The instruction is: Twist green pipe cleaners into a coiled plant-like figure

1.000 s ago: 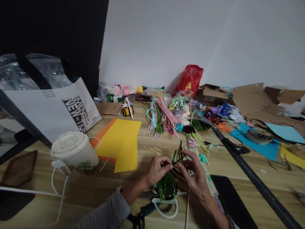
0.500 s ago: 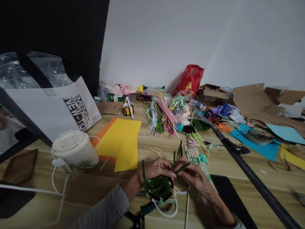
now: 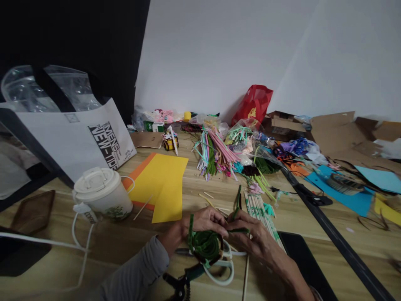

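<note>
My left hand is closed in a pinch on a dark green fuzzy pipe cleaner piece, which hangs below it as a rounded coil with one end sticking up. Close by, my right hand has its fingers closed on green pipe cleaner ends that poke out above and between the two hands. The exact fingertip contact is partly hidden. Under the coil lie scissors with white handles, their blades mostly covered. A black and dark green tool rests at the front edge of view.
A white lidded cup and a large white bag stand left, beside yellow paper. Bundled pipe cleaners lie behind the hands. Printed wrapped sticks and a black phone-like slab are at the right.
My right hand's fingers have folded closer around the pipe cleaner ends, and one end has tipped lower. The coil now faces more upward. The whole view has shifted slightly.
</note>
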Demonstrator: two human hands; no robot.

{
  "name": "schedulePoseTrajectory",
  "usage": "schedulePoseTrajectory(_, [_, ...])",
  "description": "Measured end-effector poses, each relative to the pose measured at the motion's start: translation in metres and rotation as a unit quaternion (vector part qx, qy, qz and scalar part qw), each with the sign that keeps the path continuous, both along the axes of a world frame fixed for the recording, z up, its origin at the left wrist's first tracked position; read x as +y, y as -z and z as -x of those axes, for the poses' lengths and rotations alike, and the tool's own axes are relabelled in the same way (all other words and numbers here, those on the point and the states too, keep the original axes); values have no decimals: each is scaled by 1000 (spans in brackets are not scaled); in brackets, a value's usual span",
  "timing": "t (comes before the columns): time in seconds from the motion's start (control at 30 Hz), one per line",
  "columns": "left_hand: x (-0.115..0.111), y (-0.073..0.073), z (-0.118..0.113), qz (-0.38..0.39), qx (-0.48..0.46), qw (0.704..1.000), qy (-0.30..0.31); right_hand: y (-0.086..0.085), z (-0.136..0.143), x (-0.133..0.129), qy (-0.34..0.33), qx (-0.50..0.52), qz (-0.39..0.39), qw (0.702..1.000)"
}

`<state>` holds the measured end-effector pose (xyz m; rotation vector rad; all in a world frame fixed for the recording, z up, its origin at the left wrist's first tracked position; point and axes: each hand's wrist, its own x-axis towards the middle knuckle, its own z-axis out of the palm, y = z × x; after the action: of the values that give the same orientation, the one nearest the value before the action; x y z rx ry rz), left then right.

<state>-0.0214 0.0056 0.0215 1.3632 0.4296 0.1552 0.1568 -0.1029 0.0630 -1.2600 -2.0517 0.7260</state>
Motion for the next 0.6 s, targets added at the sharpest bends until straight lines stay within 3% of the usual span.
schedulePoseTrajectory(0.2, [2, -1, -5, -214, 29, 975, -42, 15, 0, 3, 44, -41, -42, 997])
schedulePoseTrajectory(0.4, [-22, -20, -6, -439, 88, 885, -128, 33, 7, 7, 156, 0, -63, 986])
schedulePoseTrajectory(0.5, [-33, -22, -5, -489, 61, 857, -154, 32, 11, 8, 188, 67, -28, 980])
schedulePoseTrajectory(0.6, [-35, -20, -7, -469, 46, 864, -175, 28, 13, 8, 204, 135, 28, 969])
